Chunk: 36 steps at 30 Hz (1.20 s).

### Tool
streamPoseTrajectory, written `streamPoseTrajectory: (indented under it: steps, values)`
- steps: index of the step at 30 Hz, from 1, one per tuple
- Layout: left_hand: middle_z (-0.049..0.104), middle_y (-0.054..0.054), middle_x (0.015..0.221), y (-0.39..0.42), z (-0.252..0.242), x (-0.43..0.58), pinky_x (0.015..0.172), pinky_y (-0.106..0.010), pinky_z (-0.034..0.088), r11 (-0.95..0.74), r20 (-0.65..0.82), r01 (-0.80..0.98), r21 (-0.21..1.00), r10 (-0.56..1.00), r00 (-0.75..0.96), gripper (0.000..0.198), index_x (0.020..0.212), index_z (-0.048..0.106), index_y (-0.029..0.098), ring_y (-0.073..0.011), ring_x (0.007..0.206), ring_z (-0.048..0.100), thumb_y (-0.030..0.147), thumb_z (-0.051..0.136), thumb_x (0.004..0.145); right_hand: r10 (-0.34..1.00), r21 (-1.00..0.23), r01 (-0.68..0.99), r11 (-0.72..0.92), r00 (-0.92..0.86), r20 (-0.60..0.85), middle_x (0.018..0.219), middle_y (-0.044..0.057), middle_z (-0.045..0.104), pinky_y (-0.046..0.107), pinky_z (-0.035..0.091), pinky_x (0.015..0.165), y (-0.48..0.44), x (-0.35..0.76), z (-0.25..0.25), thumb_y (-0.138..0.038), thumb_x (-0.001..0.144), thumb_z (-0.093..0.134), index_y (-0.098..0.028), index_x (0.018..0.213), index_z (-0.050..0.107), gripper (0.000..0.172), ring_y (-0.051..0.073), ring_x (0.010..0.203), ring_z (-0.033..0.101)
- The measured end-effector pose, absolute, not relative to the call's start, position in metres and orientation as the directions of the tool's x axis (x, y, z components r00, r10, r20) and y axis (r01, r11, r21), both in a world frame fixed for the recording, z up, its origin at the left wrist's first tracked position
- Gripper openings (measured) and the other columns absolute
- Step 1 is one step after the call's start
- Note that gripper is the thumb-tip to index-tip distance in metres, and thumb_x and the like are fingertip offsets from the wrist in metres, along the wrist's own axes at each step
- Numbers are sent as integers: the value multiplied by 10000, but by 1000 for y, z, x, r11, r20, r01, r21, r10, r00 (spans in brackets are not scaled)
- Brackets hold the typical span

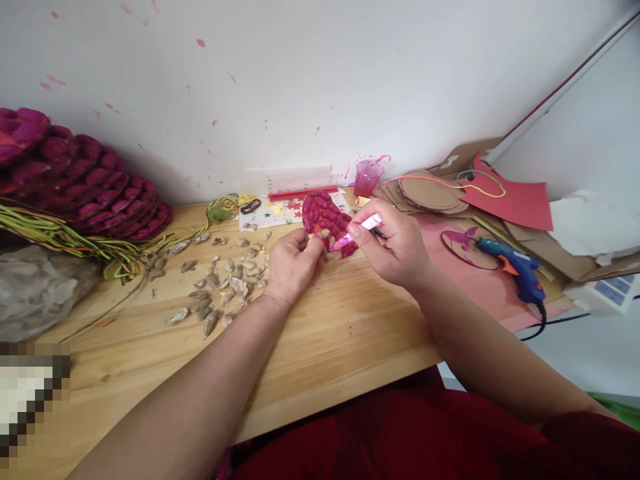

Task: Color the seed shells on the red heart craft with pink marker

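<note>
My left hand (295, 263) is closed on the near left edge of a disc covered in peanut shells (320, 217), held tilted just above the table. Most of its shells are deep pink; a few by my left fingertips are still tan. My right hand (397, 243) pinches a white-handled paintbrush (371, 222) smeared with pink. The pink end reaches down to the lower shells on the disc, close to my left thumb. Its very tip is hard to make out. Loose peanut shells (240, 287) lie scattered left of my left hand.
A clear cup of pink paint (369, 177) stands against the wall. Stacked pink shell-covered discs (85, 177), coloured cords (75, 230) and a plastic bag (45, 290) are on the left. To the right are cardboard discs (430, 192), red paper (520, 200) and a blue glue gun (517, 267).
</note>
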<state>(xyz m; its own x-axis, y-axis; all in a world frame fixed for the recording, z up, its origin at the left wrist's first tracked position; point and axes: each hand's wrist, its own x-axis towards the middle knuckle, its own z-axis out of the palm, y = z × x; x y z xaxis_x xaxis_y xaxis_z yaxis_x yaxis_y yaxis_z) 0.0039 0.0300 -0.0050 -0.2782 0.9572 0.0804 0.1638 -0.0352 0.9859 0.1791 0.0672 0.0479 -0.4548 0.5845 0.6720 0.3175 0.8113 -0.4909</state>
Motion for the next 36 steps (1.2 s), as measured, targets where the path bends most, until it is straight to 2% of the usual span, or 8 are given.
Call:
streamPoseTrajectory:
  steps: [6, 12, 20, 26, 32, 36]
  values:
    - [588, 20, 519, 30, -4, 4, 466, -233, 343, -23, 64, 150, 988, 959, -275, 332, 646, 574, 201, -113, 462, 464, 462, 618, 846, 600, -483, 359, 798, -408, 688, 706, -11, 596, 301, 365, 610, 70, 183, 48, -306, 946, 623, -225, 857, 568, 132, 141, 637, 516]
    - [593, 17, 526, 31, -5, 3, 467, -237, 348, -13, 51, 134, 991, 957, -286, 315, 651, 599, 199, -114, 464, 469, 446, 624, 845, 612, -533, 302, 790, -446, 654, 681, -29, 586, 290, 367, 599, 72, 183, 47, -299, 969, 598, -220, 873, 571, 127, 123, 601, 507]
    - [602, 12, 530, 32, -7, 0, 475, -239, 356, -21, 49, 100, 995, 958, -283, 312, 650, 609, 199, -120, 475, 480, 437, 628, 851, 635, -579, 268, 770, -410, 655, 723, -10, 613, 298, 400, 640, 75, 185, 43, -338, 974, 598, -220, 894, 588, 144, 145, 681, 551]
    - [588, 19, 519, 31, -4, 2, 468, -239, 343, -10, 41, 107, 994, 957, -288, 311, 640, 597, 202, -117, 464, 470, 434, 626, 844, 637, -545, 328, 771, -403, 658, 707, -15, 595, 299, 382, 632, 76, 186, 45, -317, 959, 611, -215, 875, 581, 136, 140, 662, 527]
    - [583, 20, 520, 31, -3, 2, 468, -241, 344, -10, 40, 109, 994, 959, -280, 312, 645, 598, 203, -116, 463, 467, 446, 623, 840, 648, -585, 287, 758, -422, 633, 724, -10, 612, 298, 399, 632, 76, 186, 42, -347, 975, 596, -222, 895, 586, 149, 146, 674, 549]
    - [588, 19, 527, 31, -3, 3, 471, -240, 345, -10, 43, 116, 993, 957, -287, 311, 639, 594, 203, -115, 467, 469, 441, 620, 837, 651, -562, 328, 759, -366, 665, 736, -4, 610, 298, 395, 627, 75, 185, 43, -350, 966, 607, -222, 895, 582, 149, 149, 685, 545]
